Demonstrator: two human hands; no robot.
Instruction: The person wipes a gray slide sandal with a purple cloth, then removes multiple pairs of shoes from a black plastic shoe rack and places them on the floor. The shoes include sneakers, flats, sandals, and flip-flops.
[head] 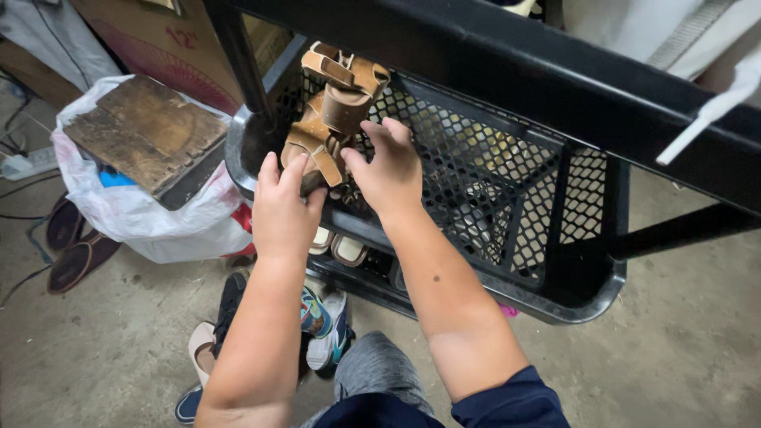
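Nearest the lens: grey trouser knee point(379, 366) and dark blue sleeve point(514, 403) at the bottom edge. Farthest left on the concrete floor point(103, 349), brown slippers point(75, 250) beside a white plastic bag point(162, 222) topped by a worn wooden board point(147, 131). Just right of that, loose shoes on the floor, among them a colourful sneaker point(325, 325). Above them, left hand point(281, 210) resting at the near rim of the black mesh shelf point(507, 198), fingers loosely curled and touching the lower straps of the tan sandals point(333, 111); cannot tell whether actually gripping. Sandals stacked at the shelf's left end, against the upright post point(238, 59). Right hand point(386, 170) just beside, fingers bent and spread against the sandals' right side, touching rather than clamped. Further right, bare mesh, then a white stick point(709, 119) over the black top rail point(555, 71).
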